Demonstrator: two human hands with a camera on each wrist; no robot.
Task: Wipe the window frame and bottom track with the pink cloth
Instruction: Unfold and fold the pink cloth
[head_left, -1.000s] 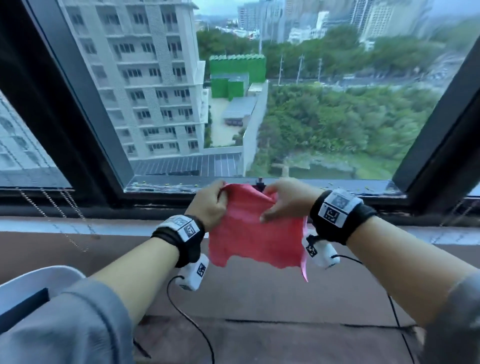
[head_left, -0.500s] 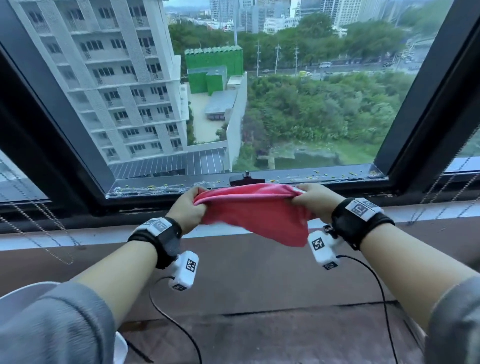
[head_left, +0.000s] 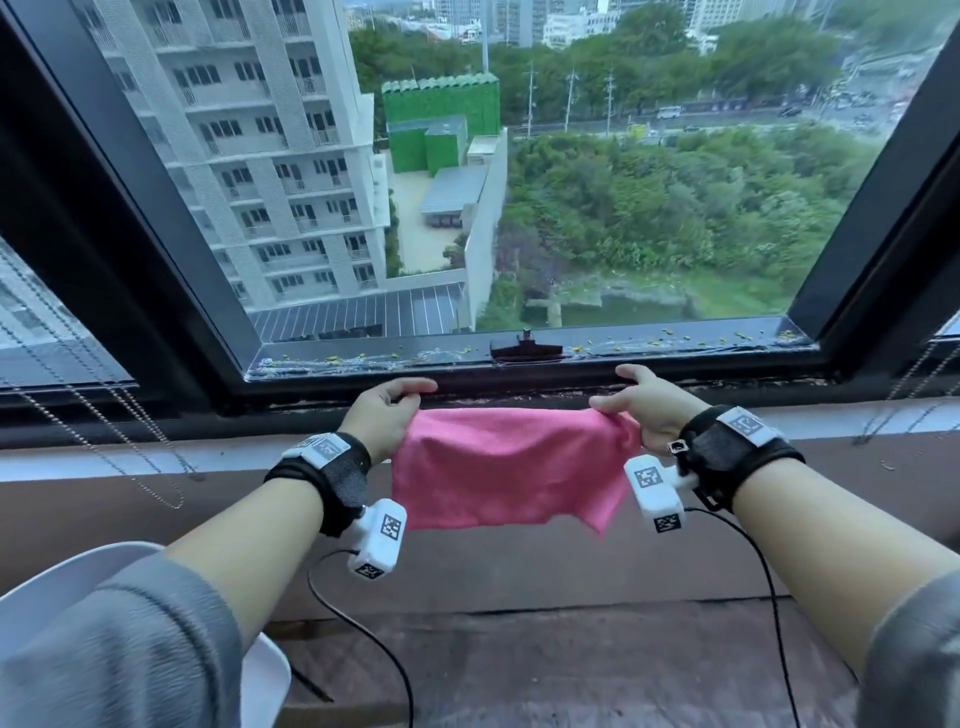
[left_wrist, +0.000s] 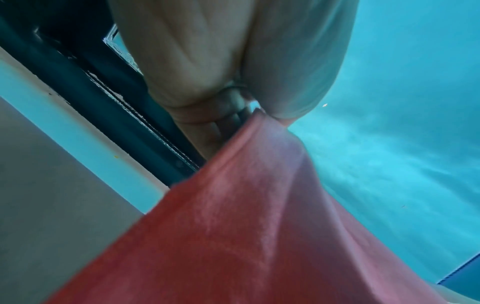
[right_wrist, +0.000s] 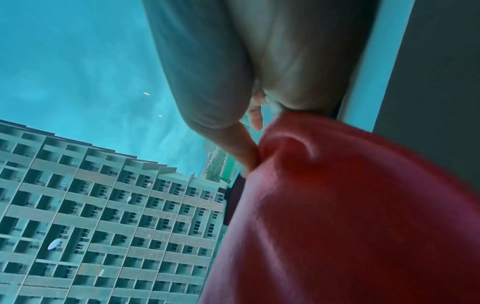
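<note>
Counts: one pink microfibre cloth (head_left: 506, 467); two hands; one dark metal window frame (head_left: 156, 208) with one bottom track (head_left: 519, 393); one small black latch fitting (head_left: 525, 351) on the lower rail; two bead chains (head_left: 104, 415), left one counted, right one partly out of frame.
Cloth position: held in the air, stretched flat between both hands, just in front of the bottom track, above the brown stone sill (head_left: 493, 571). Lower edge hangs loose, one corner drooping at 5 o'clock.
Left hand (head_left: 384, 410): pinches the top left corner of the cloth between thumb and curled fingers; left wrist view shows the fabric bunched into the fold of the fingers (left_wrist: 221, 127).
Right hand (head_left: 649, 408): pinches the top right corner; thumb points toward 11 o'clock over the track; right wrist view shows the cloth gathered against the thumb (right_wrist: 246, 152).
Contact with track: cannot tell whether fingertips touch it; cloth looks clear of it.
Track state: yellow specks (head_left: 727, 338) and wet streaks along the outer ledge.
Hard to make out: both wrist views blurred and tinted; fingertip detail lost.
Cut off: white curved object (head_left: 62, 566) at 8 o'clock, mostly behind the grey sleeve (head_left: 130, 649).
</note>
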